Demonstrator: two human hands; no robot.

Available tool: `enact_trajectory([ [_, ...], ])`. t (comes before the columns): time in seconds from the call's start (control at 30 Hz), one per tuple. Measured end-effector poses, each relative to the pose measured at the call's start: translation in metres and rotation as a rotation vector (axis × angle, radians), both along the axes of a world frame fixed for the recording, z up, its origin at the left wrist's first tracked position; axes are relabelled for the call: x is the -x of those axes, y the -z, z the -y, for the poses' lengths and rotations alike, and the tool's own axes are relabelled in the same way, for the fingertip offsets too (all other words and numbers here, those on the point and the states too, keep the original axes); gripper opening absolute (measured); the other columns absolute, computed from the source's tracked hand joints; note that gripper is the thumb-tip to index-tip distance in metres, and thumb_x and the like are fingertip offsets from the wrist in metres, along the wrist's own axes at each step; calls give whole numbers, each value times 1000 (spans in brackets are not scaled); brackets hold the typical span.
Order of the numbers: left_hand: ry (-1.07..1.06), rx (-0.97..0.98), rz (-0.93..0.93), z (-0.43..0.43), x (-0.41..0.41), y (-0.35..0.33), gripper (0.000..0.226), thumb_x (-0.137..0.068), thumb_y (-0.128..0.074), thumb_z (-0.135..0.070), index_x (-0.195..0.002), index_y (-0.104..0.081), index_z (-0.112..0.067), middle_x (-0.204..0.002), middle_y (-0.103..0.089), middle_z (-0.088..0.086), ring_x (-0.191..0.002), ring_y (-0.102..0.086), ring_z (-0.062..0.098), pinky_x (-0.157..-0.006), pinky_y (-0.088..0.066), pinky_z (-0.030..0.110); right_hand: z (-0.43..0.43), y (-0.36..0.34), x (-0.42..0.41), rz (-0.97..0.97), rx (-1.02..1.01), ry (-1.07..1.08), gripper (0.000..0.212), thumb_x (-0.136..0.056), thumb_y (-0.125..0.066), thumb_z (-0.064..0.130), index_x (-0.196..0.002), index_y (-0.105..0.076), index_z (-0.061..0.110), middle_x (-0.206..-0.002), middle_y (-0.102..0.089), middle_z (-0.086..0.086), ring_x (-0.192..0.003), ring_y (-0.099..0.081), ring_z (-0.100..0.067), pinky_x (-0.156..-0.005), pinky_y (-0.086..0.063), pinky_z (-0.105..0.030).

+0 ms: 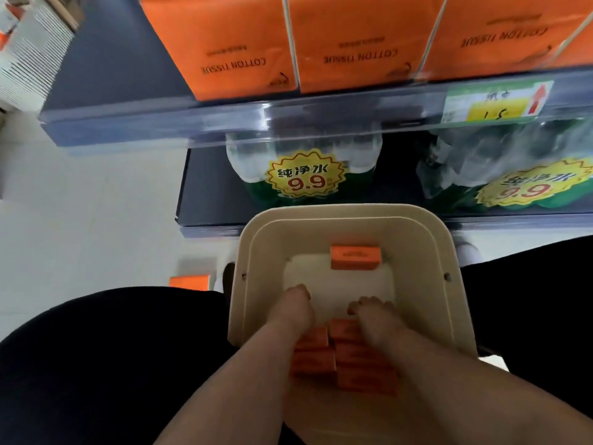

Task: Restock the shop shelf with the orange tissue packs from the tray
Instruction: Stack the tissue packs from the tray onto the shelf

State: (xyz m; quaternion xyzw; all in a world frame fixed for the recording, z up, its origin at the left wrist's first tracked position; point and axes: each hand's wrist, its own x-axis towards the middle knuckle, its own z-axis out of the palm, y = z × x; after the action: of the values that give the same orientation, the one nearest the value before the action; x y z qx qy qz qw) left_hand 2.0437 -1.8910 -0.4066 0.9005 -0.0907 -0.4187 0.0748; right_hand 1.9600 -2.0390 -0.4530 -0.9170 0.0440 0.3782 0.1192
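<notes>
A beige tray (346, 211) stands on the floor between my knees, below the shelf. One small orange tissue pack (355, 257) lies alone at its far side. Several more orange packs (365, 377) are bunched at its near side, partly hidden by my forearms. My left hand (293, 308) and my right hand (373, 316) reach into the tray side by side. Each hand has its fingers curled down over the far end of the bunched packs. Large orange cotton tissue packs (218, 43) stand in a row on the shelf (192, 123) above.
Shrink-wrapped water bottles (305, 175) with yellow 9.9 stickers fill the lower shelf behind the tray. A price label (497, 102) hangs on the upper shelf edge. Another orange pack (189, 282) lies on the white floor at the left, beside my black-clad knee (96, 364).
</notes>
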Motion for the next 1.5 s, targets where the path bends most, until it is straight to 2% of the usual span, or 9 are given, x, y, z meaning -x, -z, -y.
enact_trajectory([
  [0.23,35,-53,-54,-8,5,19,32,-93,-47,-15,-124,-52,-11,-129,-56,14,-119,-54,29,-95,-46,34,-1,21,-2,-66,-19,60,41,-93,-41,17,-133,-44,23,-134,-50,-4,-123,-47,-24,-100,-36,-38],
  [0.4,122,-119,-55,-14,8,28,33,-93,-44,-12,-125,-51,-11,-131,-55,12,-120,-54,28,-95,-46,35,-1,19,-1,-40,4,52,50,-94,-37,18,-143,-30,24,-139,-45,-5,-125,-44,-26,-100,-33,-41],
  [0.5,232,-165,-47,-18,12,31,30,-93,-43,-12,-122,-51,-10,-129,-56,12,-119,-54,29,-94,-47,36,0,16,5,-28,13,16,43,-96,-37,22,-139,-35,25,-136,-47,-4,-123,-46,-26,-99,-34,-40],
  [0.6,382,-189,-54,-20,15,39,28,-95,-44,-14,-122,-51,-10,-129,-55,12,-120,-53,29,-97,-45,37,5,10,7,36,1,97,42,-96,-43,29,-137,-36,26,-133,-48,-4,-120,-47,-25,-98,-37,-40],
  [0.73,513,-211,-80,-16,17,52,31,-96,-44,-15,-126,-50,-10,-132,-52,13,-124,-48,29,-102,-42,39,11,-1,5,96,-19,172,47,-93,-42,20,-139,-33,25,-134,-47,-5,-122,-46,-26,-99,-39,-40],
  [0.93,603,-255,-61,-10,16,64,35,-99,-34,-12,-132,-45,-8,-138,-47,14,-128,-45,31,-104,-40,42,15,-3,15,118,-29,241,49,-92,-45,18,-139,-34,27,-131,-49,-3,-119,-48,-25,-95,-39,-36],
  [1.17,429,-201,18,2,8,47,35,-95,-45,-20,-128,-43,-8,-131,-54,14,-120,-53,30,-96,-43,35,18,-14,11,118,7,279,43,-94,-42,16,-136,-36,24,-128,-52,-4,-114,-52,-26,-89,-43,-34],
  [1.33,143,-81,157,5,-1,11,34,-91,-50,-24,-122,-41,-10,-122,-58,13,-112,-59,30,-86,-47,36,11,-44,-1,233,4,358,43,-93,-38,13,-134,-36,23,-124,-52,-5,-114,-53,-28,-86,-45,-37],
  [1.5,82,9,281,10,6,-39,41,-89,-53,-27,-123,-41,-7,-118,-61,13,-109,-61,30,-86,-49,36,5,-80,0,328,-1,390,38,-94,-39,18,-131,-41,24,-126,-52,-6,-112,-55,-29,-86,-46,-38],
])
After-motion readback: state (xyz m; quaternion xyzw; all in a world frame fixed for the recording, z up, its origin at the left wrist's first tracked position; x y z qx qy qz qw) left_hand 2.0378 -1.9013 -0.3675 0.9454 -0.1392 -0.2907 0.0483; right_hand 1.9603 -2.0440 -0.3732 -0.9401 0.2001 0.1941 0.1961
